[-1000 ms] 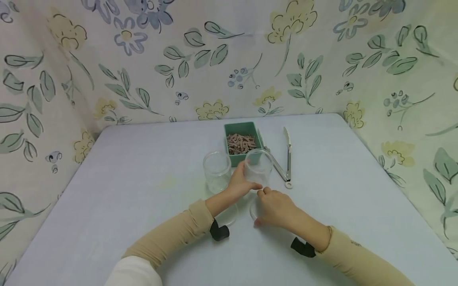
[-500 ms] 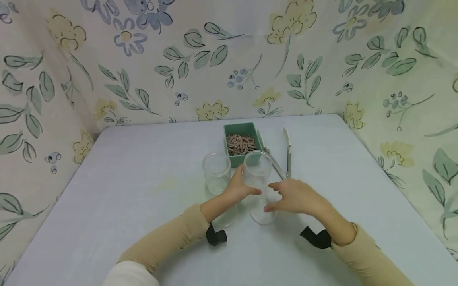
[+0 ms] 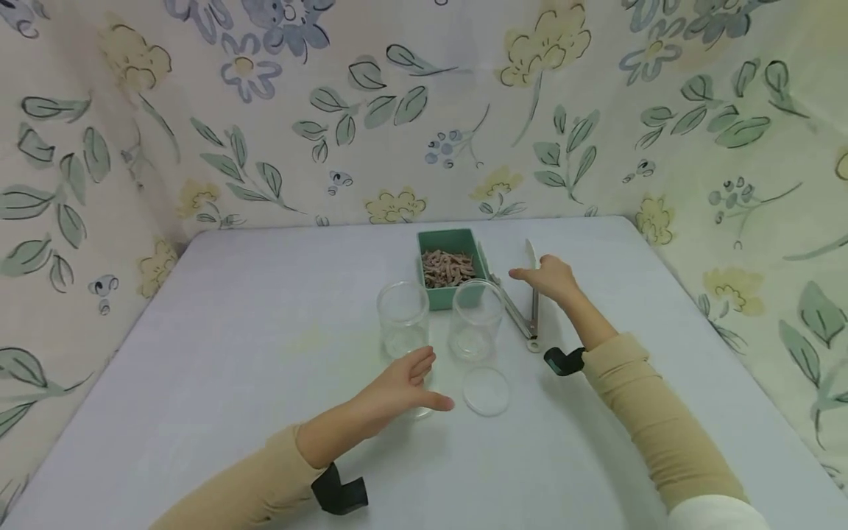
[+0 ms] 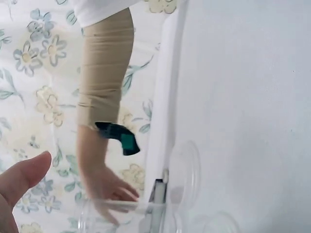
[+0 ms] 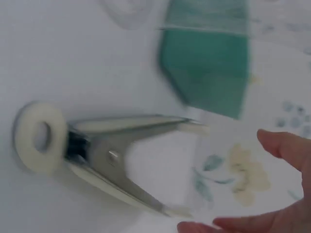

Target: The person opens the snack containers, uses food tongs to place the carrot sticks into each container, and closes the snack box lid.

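My right hand (image 3: 550,278), fingers spread, hovers over the far end of a pair of metal tongs (image 3: 534,324). In the right wrist view the spread tongs (image 5: 111,155) show a pale ring at one end, with thumb and fingertips near their arms. My left hand (image 3: 397,390) is relaxed in the air in front of the left clear jar (image 3: 403,313), holding nothing. Beside that jar stands the right clear jar (image 3: 477,324), uncovered. A round clear lid (image 3: 486,391) lies before it; another clear lid (image 3: 422,414) is mostly hidden under my left hand.
Behind the jars sits a green box (image 3: 440,298) with brown dried strips (image 3: 447,266) inside. The tongs lie close to its right side. A flowered curtain (image 3: 397,110) hangs past the back edge of the white table (image 3: 265,309).
My left hand has let go of the right jar and drawn back toward me and left. My right hand has left the jar and lid area and moved forward and right over the tongs.
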A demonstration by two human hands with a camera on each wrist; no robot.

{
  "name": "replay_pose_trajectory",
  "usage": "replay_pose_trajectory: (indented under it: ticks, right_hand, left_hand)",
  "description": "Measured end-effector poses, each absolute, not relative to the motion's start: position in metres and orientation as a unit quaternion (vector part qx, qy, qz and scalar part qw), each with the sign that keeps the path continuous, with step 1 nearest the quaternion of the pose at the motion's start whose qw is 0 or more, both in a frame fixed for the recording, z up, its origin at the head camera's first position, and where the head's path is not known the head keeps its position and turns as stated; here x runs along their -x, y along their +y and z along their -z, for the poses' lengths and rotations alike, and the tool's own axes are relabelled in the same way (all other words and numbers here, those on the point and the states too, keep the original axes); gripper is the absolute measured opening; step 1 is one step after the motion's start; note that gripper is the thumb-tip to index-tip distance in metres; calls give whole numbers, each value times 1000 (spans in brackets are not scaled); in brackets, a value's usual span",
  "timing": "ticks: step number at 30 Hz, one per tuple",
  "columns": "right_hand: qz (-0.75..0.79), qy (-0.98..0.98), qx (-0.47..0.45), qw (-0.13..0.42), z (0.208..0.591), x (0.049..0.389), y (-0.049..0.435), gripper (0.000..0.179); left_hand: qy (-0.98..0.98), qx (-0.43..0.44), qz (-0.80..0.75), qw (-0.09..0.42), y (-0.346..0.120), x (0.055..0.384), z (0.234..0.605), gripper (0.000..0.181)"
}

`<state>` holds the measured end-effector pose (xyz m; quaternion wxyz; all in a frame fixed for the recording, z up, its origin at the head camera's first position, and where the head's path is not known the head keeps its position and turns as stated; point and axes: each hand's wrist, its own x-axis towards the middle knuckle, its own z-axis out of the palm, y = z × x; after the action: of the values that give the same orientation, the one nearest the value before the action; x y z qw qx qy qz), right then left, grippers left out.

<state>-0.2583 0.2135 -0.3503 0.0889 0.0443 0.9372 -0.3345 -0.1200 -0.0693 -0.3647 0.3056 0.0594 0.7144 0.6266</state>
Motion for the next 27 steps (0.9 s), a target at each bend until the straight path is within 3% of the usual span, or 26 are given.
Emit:
replay_pose_trajectory:
  ticks: [4,7,14,23,27]
  right_hand:
    - [295,941,-73,150,369,272,204,89]
    - [264,948,-77,159,377,276,196,90]
    - [234,952,-134,144,386,275,186,100]
    - [250,949,-148,125,402,271,198,105]
    - [294,939,-122,126,399,277,208,104]
  left_hand:
    - [672,-98,-643,355,-104,127,356,81]
    - [701,-115,-605,359,-131,140,352,74]
    - [809,-63,-519,267,-155,173,357,84]
    - [782,-6,-592,194,-107,192,392,99]
    - [785,4,-603,138,-96,196,398,94]
